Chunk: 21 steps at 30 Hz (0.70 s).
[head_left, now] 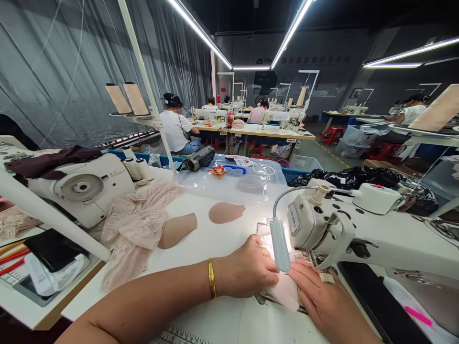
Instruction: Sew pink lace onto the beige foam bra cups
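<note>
Pale pink fabric (pixel 287 292) lies under the head of a white sewing machine (pixel 304 224), lit by a bendable lamp (pixel 279 246). My left hand (pixel 253 267), with a gold bracelet at the wrist, is closed at the fabric's left side, its fingers curled on the cloth. On the right side of the cloth, my right hand (pixel 315 291) lies flat with its fingers stretched toward the needle area. The needle is hidden behind the lamp. Left of my hands are two cut pieces, a brownish-pink piece (pixel 225 213) and a tan piece (pixel 178 231).
Pink lace fabric (pixel 134 224) is heaped at the left beside another sewing machine (pixel 86 186). A clear plastic lid (pixel 251 184) at the table's back bears a speaker-like device (pixel 199 159). Thread cones stand on a rack (pixel 134 114). A co-worker (pixel 175 126) sits ahead.
</note>
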### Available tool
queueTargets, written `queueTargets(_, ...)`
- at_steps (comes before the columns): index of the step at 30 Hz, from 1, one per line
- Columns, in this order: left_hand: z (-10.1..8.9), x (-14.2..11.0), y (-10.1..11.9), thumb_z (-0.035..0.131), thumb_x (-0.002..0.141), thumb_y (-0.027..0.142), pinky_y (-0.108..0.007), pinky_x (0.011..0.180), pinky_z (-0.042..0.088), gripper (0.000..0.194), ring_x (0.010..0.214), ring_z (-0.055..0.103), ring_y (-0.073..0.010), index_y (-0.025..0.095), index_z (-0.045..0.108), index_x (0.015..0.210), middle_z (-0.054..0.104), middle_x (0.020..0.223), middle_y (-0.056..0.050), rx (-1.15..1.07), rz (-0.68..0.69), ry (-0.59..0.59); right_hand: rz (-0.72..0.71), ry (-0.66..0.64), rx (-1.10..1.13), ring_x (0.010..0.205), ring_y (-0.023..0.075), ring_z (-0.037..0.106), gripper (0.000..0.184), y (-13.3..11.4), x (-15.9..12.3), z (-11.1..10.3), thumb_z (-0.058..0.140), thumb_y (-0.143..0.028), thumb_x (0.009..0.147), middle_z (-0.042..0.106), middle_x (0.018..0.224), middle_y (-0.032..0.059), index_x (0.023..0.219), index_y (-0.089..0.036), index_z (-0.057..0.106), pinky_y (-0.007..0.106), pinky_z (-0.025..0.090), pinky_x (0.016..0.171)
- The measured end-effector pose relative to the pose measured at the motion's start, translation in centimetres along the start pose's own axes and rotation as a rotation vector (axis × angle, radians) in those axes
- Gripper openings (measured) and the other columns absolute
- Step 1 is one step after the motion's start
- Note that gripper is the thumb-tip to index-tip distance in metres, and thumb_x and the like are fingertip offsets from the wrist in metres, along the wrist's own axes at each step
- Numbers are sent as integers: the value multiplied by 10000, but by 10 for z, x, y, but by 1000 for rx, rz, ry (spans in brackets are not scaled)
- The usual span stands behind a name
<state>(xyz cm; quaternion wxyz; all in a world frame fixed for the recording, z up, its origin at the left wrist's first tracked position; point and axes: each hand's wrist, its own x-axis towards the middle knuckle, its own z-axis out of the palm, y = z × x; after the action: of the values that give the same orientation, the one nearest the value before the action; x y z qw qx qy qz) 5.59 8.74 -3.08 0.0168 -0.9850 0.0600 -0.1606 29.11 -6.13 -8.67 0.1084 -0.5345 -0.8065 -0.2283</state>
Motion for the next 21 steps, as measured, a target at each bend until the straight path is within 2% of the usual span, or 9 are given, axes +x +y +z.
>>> queueTargets(4,2,0,-4,605,712,-4,-440,903,253,226,710,478,-146,167,459,694,596,728,36,37,2,15,81,57,37,1015,261,771,520,-1,0,4,494,-183,940,774,1269,34,1446,-244,594,448,569,939)
queueTargets(9,9,0,-11,603,697,-22,-461,907,272,224,700,468,-148,170,488,683,568,691,31,82,-1,20,191,9,62,1049,260,758,561,1,-7,14,479,-228,948,763,1279,44,1488,-355,565,421,593,906)
queueTargets(16,12,1,-13,625,722,6,-476,890,298,187,708,465,-159,180,558,731,580,702,14,91,-19,3,216,15,63,952,250,762,515,2,-9,21,449,-233,964,805,1059,46,1446,-324,609,413,589,912)
queueTargets(21,11,2,-11,616,741,12,-475,882,310,175,709,467,-162,180,565,736,570,704,7,105,-12,4,202,16,97,974,245,758,493,4,-5,12,463,-244,963,802,1089,30,1410,-347,644,390,601,863)
